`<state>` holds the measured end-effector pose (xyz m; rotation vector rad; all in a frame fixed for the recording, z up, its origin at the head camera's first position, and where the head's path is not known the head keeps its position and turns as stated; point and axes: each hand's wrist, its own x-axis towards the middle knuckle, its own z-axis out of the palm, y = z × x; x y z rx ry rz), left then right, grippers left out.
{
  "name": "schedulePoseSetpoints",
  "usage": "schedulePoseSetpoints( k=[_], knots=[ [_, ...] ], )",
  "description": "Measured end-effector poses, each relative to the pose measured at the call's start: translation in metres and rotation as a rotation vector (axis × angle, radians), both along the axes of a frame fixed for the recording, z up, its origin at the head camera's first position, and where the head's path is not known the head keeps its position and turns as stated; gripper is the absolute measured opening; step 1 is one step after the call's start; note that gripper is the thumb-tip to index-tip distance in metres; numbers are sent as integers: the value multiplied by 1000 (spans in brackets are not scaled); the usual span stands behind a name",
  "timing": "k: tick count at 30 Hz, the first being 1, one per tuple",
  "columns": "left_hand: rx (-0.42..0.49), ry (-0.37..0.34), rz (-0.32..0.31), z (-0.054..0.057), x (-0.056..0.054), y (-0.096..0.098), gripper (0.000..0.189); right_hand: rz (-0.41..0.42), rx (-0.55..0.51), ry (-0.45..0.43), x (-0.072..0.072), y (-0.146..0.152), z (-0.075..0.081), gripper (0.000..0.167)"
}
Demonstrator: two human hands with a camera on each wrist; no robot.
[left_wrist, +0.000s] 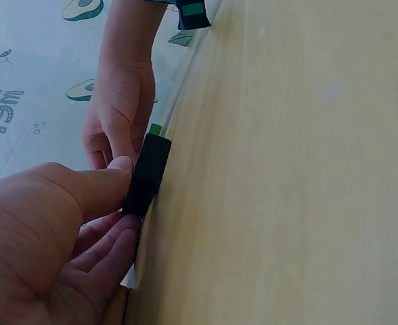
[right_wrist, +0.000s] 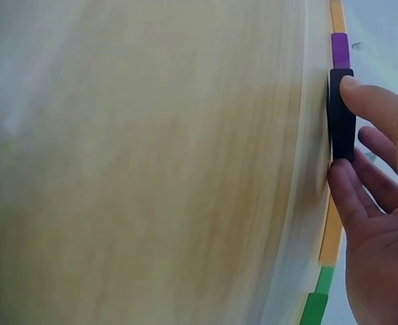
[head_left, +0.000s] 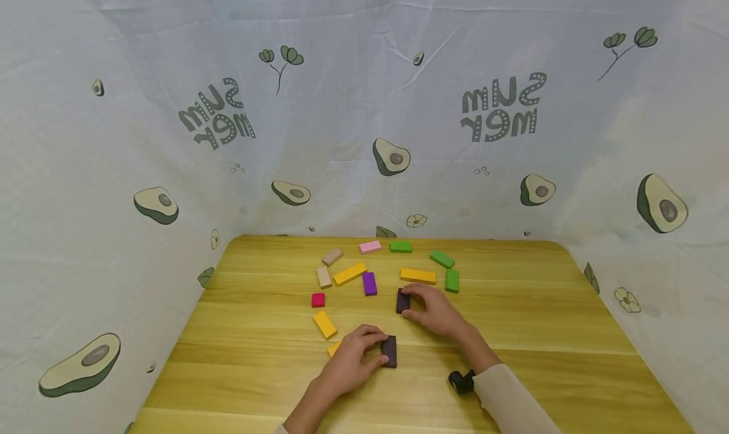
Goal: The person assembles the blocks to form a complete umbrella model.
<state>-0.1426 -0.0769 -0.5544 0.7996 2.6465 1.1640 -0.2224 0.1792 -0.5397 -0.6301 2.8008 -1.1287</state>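
My left hand [head_left: 352, 359] pinches a dark, nearly black rectangular block [head_left: 390, 352] by its two ends, near the front middle of the table. In the left wrist view the thumb and fingertips press the ends of this black block [left_wrist: 148, 172]. Farther back and to the right, my right hand [head_left: 435, 310] holds a second dark block [head_left: 403, 300], also between thumb and fingers at its ends. The right wrist view has this block [right_wrist: 342, 118] lying along the table surface. A purple block [head_left: 369, 283] lies just behind and left of it.
Behind the hands lie a yellow block [head_left: 418, 276], a green block [head_left: 452, 281] and a pink block [head_left: 370, 247]. To the left are a red block [head_left: 318, 300], a beige block [head_left: 324, 277] and a yellow block [head_left: 325, 324]. A printed cloth [head_left: 342, 200] surrounds the wooden table [head_left: 239, 371].
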Motion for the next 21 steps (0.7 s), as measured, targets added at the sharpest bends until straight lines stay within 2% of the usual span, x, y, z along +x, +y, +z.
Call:
schedulePoseSetpoints(
  k=[14, 21],
  knots=[
    [30, -10, 12, 0, -1, -2, 37, 4, -66, 0, 13, -4, 5, 45],
    [34, -18, 14, 1, -1, 0, 38, 53, -58, 7, 22, -13, 7, 43]
  ],
)
